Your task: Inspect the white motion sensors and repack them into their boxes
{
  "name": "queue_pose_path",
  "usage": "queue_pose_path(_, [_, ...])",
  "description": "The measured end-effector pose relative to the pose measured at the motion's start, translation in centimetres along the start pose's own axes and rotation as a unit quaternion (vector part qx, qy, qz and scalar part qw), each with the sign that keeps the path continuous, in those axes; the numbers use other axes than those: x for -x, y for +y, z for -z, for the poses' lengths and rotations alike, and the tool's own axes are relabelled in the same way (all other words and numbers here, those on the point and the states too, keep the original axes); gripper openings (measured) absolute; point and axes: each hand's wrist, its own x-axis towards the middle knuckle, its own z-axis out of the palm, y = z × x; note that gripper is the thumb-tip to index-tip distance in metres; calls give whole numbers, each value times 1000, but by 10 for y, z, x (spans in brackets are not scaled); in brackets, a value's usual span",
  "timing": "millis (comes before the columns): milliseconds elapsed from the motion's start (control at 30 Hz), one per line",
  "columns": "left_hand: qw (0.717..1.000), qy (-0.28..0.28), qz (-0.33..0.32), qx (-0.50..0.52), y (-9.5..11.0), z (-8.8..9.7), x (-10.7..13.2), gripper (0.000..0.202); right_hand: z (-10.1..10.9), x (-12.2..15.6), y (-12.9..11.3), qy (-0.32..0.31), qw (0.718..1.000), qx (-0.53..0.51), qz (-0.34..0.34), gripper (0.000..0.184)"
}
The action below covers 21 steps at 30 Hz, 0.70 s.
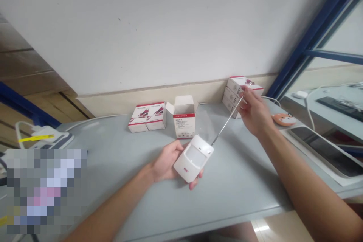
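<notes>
A white detector (195,157) is held in the left hand (168,159); its antenna (228,121), slanting rightward, is pinched by the right hand (254,109).

Red-and-white boxes (185,125) on grey table (238,181)

Orange rounded object (284,120) near a dark flat panel (326,152), pale wall (170,26) behind, blue frame (309,34) at right.

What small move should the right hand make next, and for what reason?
The right hand should perhaps gently release the metal rod: the rod already reaches well out from the white device, which the left hand supports. Whether the rod is fully extended, I cannot tell.
</notes>
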Motion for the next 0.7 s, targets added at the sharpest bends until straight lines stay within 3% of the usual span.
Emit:
queue_pose_path(233, [1000,-25,-9,2,0,-1,0,56,0,4,0,23,996,44,75,64])
queue_pose_path(500, [998,6,-59,3,0,-8,2,50,7,1,0,32,994,59,85,56])
queue_pose_path(700, [997,36,-67,30,0,-10,1,53,-2,12,13,-34,989,118,76,47])
